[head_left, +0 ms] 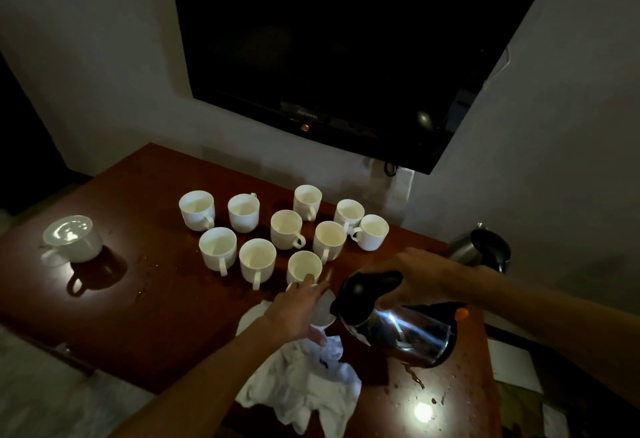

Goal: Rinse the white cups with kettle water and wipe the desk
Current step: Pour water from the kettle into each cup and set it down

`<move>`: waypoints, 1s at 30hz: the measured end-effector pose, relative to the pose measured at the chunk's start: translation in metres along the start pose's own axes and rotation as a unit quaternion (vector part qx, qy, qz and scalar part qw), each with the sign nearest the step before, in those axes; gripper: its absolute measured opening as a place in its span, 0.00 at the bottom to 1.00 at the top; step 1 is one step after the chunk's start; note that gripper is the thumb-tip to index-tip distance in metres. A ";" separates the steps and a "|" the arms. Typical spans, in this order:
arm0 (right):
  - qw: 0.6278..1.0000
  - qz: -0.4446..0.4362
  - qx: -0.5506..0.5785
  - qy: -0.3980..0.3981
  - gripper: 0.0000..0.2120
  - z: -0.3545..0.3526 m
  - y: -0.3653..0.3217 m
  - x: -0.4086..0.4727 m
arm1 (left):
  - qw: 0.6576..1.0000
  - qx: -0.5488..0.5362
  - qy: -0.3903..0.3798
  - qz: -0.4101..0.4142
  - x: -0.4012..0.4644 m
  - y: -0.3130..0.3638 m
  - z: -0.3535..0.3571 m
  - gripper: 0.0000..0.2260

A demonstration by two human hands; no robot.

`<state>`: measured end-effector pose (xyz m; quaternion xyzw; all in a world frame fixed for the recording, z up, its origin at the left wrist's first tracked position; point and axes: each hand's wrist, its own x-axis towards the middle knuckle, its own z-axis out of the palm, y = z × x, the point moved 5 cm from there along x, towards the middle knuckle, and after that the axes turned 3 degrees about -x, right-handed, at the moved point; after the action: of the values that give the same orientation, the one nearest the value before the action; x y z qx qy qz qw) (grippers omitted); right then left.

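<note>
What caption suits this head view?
Right hand tips kettle toward cup held by left hand above cloth.

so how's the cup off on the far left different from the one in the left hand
The far-left cup stands alone on the desk, apart from the group, in a bright patch of light with nobody touching it. The held cup is gripped by the left hand at the near edge, beside the tilted kettle and the white cloth, and is mostly hidden by the fingers. Both are white cups.
</note>
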<state>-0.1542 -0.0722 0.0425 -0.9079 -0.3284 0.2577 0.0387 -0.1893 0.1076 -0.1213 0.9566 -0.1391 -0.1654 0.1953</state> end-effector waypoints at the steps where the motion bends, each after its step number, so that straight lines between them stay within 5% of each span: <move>1: 1.000 -0.003 -0.005 -0.001 0.27 0.000 -0.002 0.001 | 1.000 -0.002 0.002 0.002 0.000 -0.001 0.000 0.55; 30: 0.998 -0.008 -0.051 -0.036 0.29 -0.005 -0.006 0.025 | 0.994 -0.100 -0.014 0.034 0.023 -0.026 0.014 0.55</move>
<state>-0.1388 -0.0518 0.0369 -0.8963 -0.3493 0.2724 -0.0178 -0.1690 0.1181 -0.1505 0.9246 -0.1571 -0.1854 0.2935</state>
